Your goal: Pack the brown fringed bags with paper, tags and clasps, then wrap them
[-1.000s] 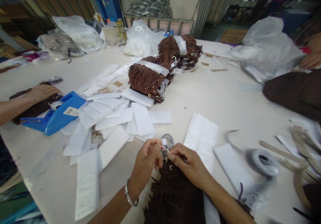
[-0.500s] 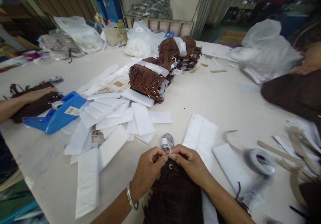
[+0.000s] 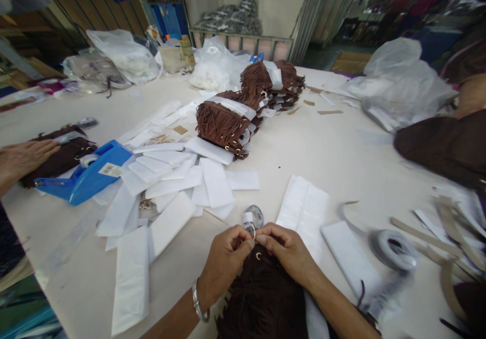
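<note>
A dark brown fringed bag [image 3: 266, 293] with a gold eyelet lies in front of me at the table's near edge. At its top end my left hand [image 3: 228, 253] and my right hand [image 3: 288, 250] meet, both closed in a pinch. Between the fingertips runs a thin white tag string [image 3: 253, 231], and each hand grips it. Just beyond the fingers sits a small clear-wrapped grey ring-shaped piece [image 3: 253, 216] with a white label. The fingertips partly hide the string's ends.
Folded white paper pads [image 3: 174, 177] spread over the left, beside a blue tape dispenser [image 3: 94, 172]. Wrapped brown fringed bags [image 3: 224, 123] are stacked ahead. A tape roll [image 3: 393, 249] and tan strips [image 3: 425, 235] lie right. Another person's hand [image 3: 28, 159] rests on a brown bag at left.
Both my hands stay at the bag's top, the fingers shifting slightly on the string. At left, the other person's hand has drawn back, showing a white band on their bag.
</note>
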The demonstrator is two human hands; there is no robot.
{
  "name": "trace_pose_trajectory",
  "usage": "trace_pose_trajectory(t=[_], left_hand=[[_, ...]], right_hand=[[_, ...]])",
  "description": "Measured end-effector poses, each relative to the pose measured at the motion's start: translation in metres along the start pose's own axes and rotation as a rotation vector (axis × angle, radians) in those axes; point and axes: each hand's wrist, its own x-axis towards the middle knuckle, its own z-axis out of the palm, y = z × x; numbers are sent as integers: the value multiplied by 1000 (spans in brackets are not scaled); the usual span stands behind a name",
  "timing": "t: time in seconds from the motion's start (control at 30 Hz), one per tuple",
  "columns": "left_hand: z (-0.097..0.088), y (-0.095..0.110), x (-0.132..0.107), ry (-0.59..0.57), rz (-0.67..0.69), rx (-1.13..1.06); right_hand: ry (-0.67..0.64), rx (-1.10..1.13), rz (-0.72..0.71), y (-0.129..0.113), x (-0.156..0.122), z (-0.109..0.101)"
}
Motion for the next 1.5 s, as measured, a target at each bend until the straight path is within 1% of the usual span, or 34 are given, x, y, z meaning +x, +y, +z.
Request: trace_pose_trajectory(t=[0.23,0.47,0.6,0.73,0.8,0.93,1.03,1.07,1.1,1.2,1.27,1.33,1.37,1.4,1.5], left_hand=[[0,-1,-2,5,29,21],[-2,3,-3,-15,58,65],[-3,4,-4,-24,114,119],[-3,5,-1,-5,170,184],[-3,6,1,-12,188,182],[-6,4,1,-33,143,42],[-9,1,0,-6,53,-135],[-11,1,-1,-16,19,-216],[-12,0,-1,-45,-17,-304],[-14,2,-2,-206,-121,-522],[-15,4,-2,-292,-173,-583],[-16,5,-1,-329,-193,-608],[-17,6,0,-337,-192,-621],[-17,5,1,-339,-185,-638],[-17,2,2,-325,-181,-671]], right_hand=[[-14,1,-8,-2,0,0],[-27,-54,-40,-4,-1,1],[-16,-68,-42,-4,-1,1],[-28,-59,-65,-4,-2,1],[-29,-57,-79,-5,-2,1],[-9,-114,-80,-6,-4,0],[32,-221,-105,-7,-5,2],[42,-258,-117,-8,-6,1],[43,-289,-128,-8,-6,1],[29,-327,-139,-9,-5,-11],[104,-354,-122,-8,-6,-25],[222,-427,-110,-6,-9,-39],[246,-475,-118,-5,-11,-45],[228,-521,-137,-3,-13,-49],[65,-636,-189,1,-17,-49]])
